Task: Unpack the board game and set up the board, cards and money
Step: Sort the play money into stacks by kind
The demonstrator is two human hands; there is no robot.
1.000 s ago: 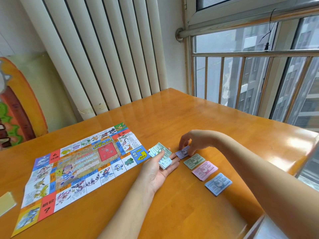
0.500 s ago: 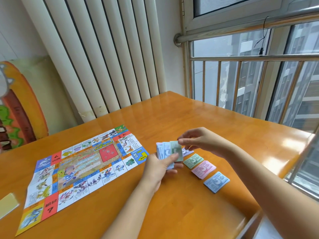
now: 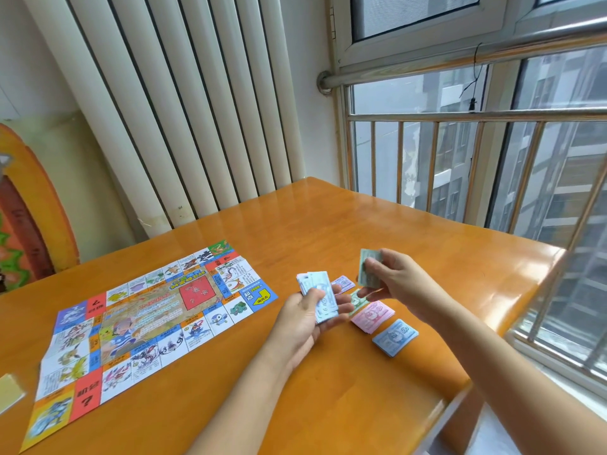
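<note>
The left hand [image 3: 305,318] grips a loose money stack [image 3: 317,285]; the right hand [image 3: 397,284] pinches green notes [image 3: 369,264], which may slip onto the wrong sorted piles [image 3: 374,315].

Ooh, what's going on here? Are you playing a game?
Not playing yet, just setting up. The game board lies unfolded on the table. The person's left hand holds a stack of play money, and the right hand pinches a greenish note. Sorted money lies in a row nearby: a purple pile, a green pile, a pink pile and a blue pile.
</note>
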